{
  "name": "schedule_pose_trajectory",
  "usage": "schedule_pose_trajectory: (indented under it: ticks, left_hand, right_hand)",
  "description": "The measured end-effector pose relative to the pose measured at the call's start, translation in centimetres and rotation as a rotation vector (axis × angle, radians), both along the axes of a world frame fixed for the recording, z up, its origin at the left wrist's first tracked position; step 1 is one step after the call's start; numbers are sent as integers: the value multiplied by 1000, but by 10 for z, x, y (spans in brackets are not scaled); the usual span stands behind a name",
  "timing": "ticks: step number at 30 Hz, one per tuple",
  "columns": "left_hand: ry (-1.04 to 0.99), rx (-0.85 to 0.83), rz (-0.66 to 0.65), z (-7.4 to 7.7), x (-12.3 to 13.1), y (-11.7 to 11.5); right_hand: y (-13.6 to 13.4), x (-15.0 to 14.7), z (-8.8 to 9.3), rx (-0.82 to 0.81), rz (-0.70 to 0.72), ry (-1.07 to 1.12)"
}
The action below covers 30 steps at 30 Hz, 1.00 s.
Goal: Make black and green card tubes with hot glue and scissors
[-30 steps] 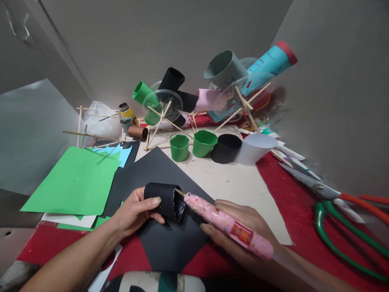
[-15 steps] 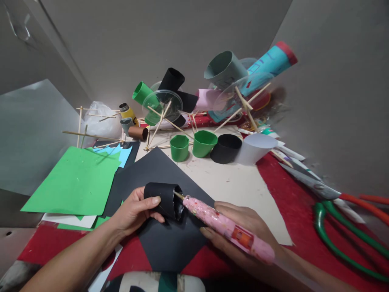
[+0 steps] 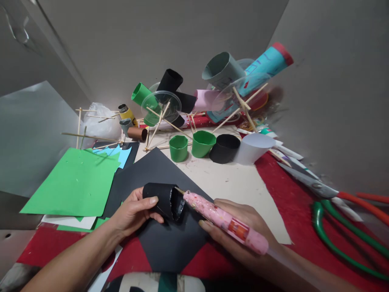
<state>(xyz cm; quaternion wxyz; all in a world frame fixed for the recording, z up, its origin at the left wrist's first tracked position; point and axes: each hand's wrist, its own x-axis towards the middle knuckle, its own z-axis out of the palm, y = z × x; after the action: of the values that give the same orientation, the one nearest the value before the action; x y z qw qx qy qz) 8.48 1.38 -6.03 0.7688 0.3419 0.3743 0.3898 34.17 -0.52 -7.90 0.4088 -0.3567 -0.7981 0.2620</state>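
My left hand [image 3: 141, 209] grips a short black paper tube [image 3: 158, 198], thumb on top and fingers beneath, its open end facing right. A shiny, whitish bead runs along the rim of that end. In my right hand [image 3: 240, 227] is a pink glue gun [image 3: 212, 211] with an orange patch on its side and a clear stick trailing from the back. Its thin metal nozzle meets the upper rim of the tube; whether it touches is hard to tell. Below both hands lies a black paper sheet [image 3: 158, 166].
Green paper cups [image 3: 178, 149], a black one [image 3: 225, 148] and a white one [image 3: 254, 149] stand behind the sheet. Stick frames carry clear discs [image 3: 161, 105] with paper tubes. Green sheets [image 3: 73, 182] lie left; large scissors [image 3: 317, 186] lie right.
The glue gun's nozzle has moved up and slightly left along the tube's rim. My left hand holds the tube almost still, its open end turned a little more into view.
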Motion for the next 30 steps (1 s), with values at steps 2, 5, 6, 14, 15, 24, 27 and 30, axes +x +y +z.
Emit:
schedule_pose_trajectory:
  ticks: [2,5,6,14,15,24,27,30]
  left_hand:
    - [1,-8,5,1,0,0]
    - [-6,-14,3,1,0,0]
    - [-10,-15,1,1,0,0]
    - [-33,-11,-1,-1,-1,0]
    - [-32,-15,-1,0,-1,0]
    - [8,-42,-8,1,0,1]
    - [9,-47,-11,0,0,1]
    - [2,-43,-11,0,0,1]
  right_hand:
    - [0,0,0,2,-9,-5]
    - [1,0,1,14,-32,-7]
    - [1,0,1,15,-36,-11]
    - [-1,1,2,-86,-42,2]
    - [-1,1,1,-76,-36,2]
    - [0,-1,1,55,-29,-2]
    - [0,-1,1,83,-24,5]
    - [1,-1,1,84,-42,-4]
